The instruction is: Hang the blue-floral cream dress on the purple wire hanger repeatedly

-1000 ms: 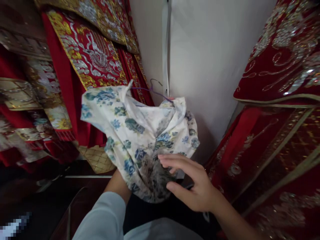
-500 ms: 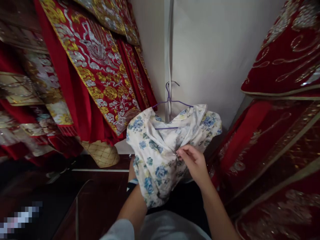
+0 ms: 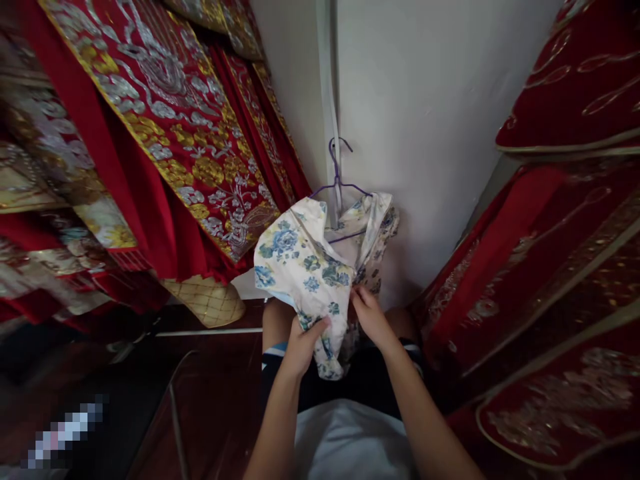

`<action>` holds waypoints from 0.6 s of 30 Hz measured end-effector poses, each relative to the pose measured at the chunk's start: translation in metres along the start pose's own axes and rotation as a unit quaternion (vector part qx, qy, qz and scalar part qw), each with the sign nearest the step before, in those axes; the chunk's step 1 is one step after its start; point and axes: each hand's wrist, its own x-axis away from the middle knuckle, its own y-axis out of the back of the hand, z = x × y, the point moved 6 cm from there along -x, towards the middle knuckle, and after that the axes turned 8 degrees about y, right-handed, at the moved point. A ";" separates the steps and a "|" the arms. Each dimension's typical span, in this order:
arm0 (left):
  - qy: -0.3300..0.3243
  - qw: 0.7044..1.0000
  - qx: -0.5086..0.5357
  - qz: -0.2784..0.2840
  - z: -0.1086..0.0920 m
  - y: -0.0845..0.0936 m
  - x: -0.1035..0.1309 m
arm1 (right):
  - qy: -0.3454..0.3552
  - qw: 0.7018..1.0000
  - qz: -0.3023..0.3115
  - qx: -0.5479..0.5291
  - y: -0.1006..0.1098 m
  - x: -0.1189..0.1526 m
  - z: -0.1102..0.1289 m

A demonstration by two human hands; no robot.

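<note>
A white garment with blue flowers [image 3: 313, 263] hangs on a thin purple hanger [image 3: 337, 175] in front of me, its neck opening facing up. My left hand [image 3: 304, 343] grips the lower left part of the cloth, thumb on top and the other fingers partly hidden by fabric. At the front edge, below the neckline, my right hand [image 3: 367, 312] pinches the cloth with its fingertips. The garment's lower end droops over my lap.
Red garments with gold and silver embroidery [image 3: 200, 133] hang on the left, and more red embroidered cloth [image 3: 505, 267] on the right. Behind the hanger stand a pale wall [image 3: 400, 100] and a vertical strip. A quilted beige piece [image 3: 205, 303] hangs low at left.
My left hand has come out from under the garment and now grips its outer side. The garment has turned and bunched, its right side drawn inward. The view has shifted slightly.
</note>
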 end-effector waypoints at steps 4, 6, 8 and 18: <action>0.017 0.999 0.001 0.037 0.003 -0.006 -0.002 | -0.036 0.997 -0.047 -0.044 0.009 -0.001 0.004; 0.027 0.999 0.010 0.043 0.003 -0.003 -0.001 | -0.051 0.995 -0.067 -0.057 0.014 -0.001 0.006; 0.032 0.998 0.023 0.040 0.000 0.001 0.002 | -0.053 0.995 -0.069 -0.058 0.015 -0.001 0.009; -0.063 0.995 -0.041 -0.062 -0.009 0.043 -0.015 | -0.030 0.998 -0.018 -0.058 0.011 0.003 0.021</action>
